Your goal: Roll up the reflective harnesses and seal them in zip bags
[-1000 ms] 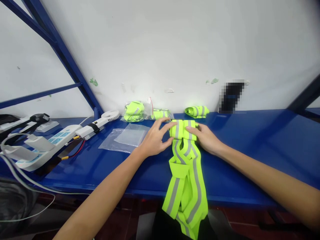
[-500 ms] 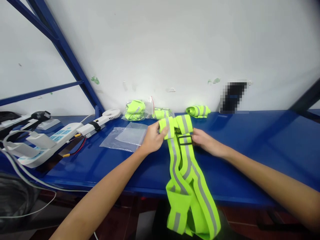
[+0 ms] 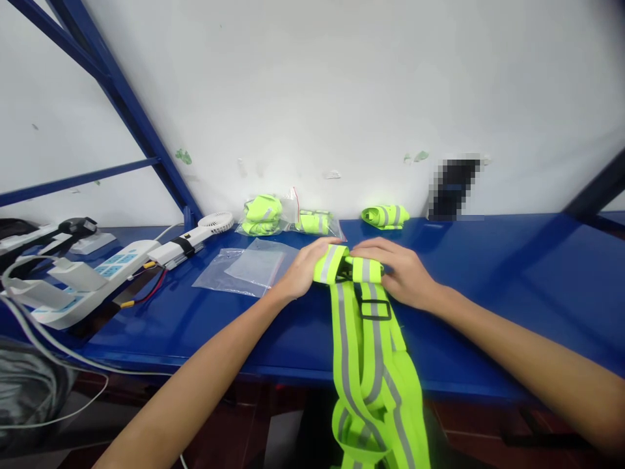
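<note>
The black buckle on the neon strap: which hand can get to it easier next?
Probably the right hand. It is at the roll of neon strap just above the buckle. The left hand looks farther away, over at the other roll.

The left hand [image 3: 301, 270] and right hand [image 3: 404, 272] apparently grip a yellow-green strap [image 3: 343, 329].

Left grip [image 3: 301, 270] and right grip [image 3: 406, 272] are just bare hands on bare forearms [image 3: 209, 371]. Dark clothing [image 3: 316, 426] at the near edge, too dim for details.
</note>
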Demonstrator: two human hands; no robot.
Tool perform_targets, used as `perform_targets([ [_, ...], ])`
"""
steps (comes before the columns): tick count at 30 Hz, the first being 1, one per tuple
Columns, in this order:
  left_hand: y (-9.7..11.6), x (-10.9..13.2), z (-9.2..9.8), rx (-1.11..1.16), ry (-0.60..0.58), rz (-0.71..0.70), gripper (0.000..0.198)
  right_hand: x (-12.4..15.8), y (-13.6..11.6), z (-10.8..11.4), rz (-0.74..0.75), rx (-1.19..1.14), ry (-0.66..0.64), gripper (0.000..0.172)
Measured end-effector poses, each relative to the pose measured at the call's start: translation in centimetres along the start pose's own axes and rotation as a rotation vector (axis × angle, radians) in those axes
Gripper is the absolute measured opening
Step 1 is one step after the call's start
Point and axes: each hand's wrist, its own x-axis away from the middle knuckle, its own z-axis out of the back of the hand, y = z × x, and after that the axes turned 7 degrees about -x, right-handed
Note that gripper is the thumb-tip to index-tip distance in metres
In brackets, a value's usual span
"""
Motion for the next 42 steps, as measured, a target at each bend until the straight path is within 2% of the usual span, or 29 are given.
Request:
perform_targets([
  [3, -0.4, -0.2, 0.4, 0.045, 0.09, -0.061, 0.06, -0.4, -0.8, -0.6, -0.253, -0.117, 0.099, 0.026],
  [7, -0.6, -0.3, 0.9, -0.062, 0.177, -0.213, 0.047, -1.0, -1.0, -1.1, -0.627, -0.479, 0.288, 0.035],
  [10, -0.7, -0.2, 0.9, -0.137, 0.164, -0.319, 0.04, -1.1, -0.3, -1.1, -0.751, -0.747, 0.327, 0.034],
  [15, -0.5, 0.2, 1.0, -0.284, 0.245, -0.39, 0.046, -1.2, -0.4, -0.9, -0.837, -0.993, 0.238, 0.033],
  [18, -0.2, 0.3, 1.1, -0.332, 0.239, -0.4, 0.061, -1.7, -1.3, -0.9, -0.843, -1.081, 0.222, 0.033],
  [20, -0.2, 0.2, 1.0, -0.273, 0.208, -0.36, 0.068, -2.3, -1.8, -1.3, -0.826, -1.127, 0.207, 0.031],
  [23, -0.7, -0.3, 0.7, -0.111, 0.186, -0.267, 0.055, -3.3, -2.0, -2.3, -0.832, -1.159, 0.16, 0.026],
  [25, -1.2, -0.7, 0.6, -0.019, 0.217, -0.227, 0.048, -3.9, -1.9, -2.8, -0.852, -1.173, 0.157, 0.024],
  [28, -1.7, -1.1, 0.8, 0.084, 0.295, -0.23, 0.046, -4.4, -1.7, -2.8, -0.853, -1.222, 0.14, 0.023],
  [32, -1.5, -1.1, 0.9, 0.104, 0.316, -0.219, 0.044, -3.9, -1.9, -2.2, -0.79, -1.316, 0.094, 0.024],
  [34, -1.2, -1.0, 0.7, 0.104, 0.297, -0.172, 0.043, -3.4, -1.7, -2.3, -0.771, -1.27, 0.147, 0.026],
  [37, -0.9, -0.8, 0.1, 0.18, 0.221, -0.061, 0.044, -2.8, -0.9, -3.0, -0.741, -1.155, 0.229, 0.018],
  [40, -0.6, -0.5, -0.4, 0.244, 0.133, 0.055, 0.048, -2.4, 0.1, -3.7, -0.66, -1.006, 0.233, 0.021],
  [42, -0.6, -0.4, -0.5, 0.244, 0.108, 0.084, 0.049, -2.4, 0.4, -4.0, -0.605, -0.919, 0.248, 0.024],
])
